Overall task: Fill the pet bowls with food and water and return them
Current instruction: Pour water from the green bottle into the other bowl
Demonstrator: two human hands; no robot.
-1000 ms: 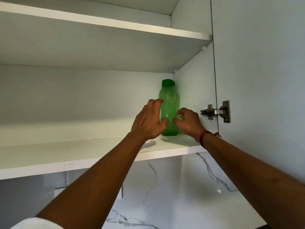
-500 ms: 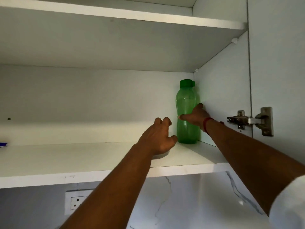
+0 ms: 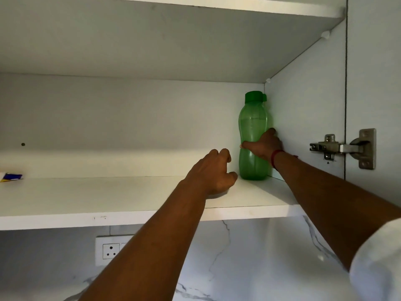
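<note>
The white cupboard shelf point(image 3: 108, 196) fills most of the view, with a grey-veined marble wall point(image 3: 238, 257) below it. No pet bowls are in sight, so nothing here shows any bowl filled or returned. Judging by that, the task is near its start, at the fetching of water.

The green translucent plastic bottle point(image 3: 252, 127) with a green flip cap stands upright in the shelf's back right corner, close against the cupboard's side wall. A faint line near its shoulder may be a liquid level, though that is hard to tell. Its base sits on the shelf, so it is not yet lifted out.

The right hand point(image 3: 263, 146) wraps round the bottle's narrow waist, thumb across the front and fingers behind. The left hand point(image 3: 213, 172) rests on the shelf just beside the bottle's base, fingers loosely curled, holding nothing.

What is left, by this reckoning: bring the bottle down, pour water, add food and put the bowls back.

A white wall socket point(image 3: 110, 249) sits under the shelf, a metal door hinge point(image 3: 345, 147) is at the right, and a small blue and yellow packet point(image 3: 10, 177) lies at the shelf's left edge.
</note>
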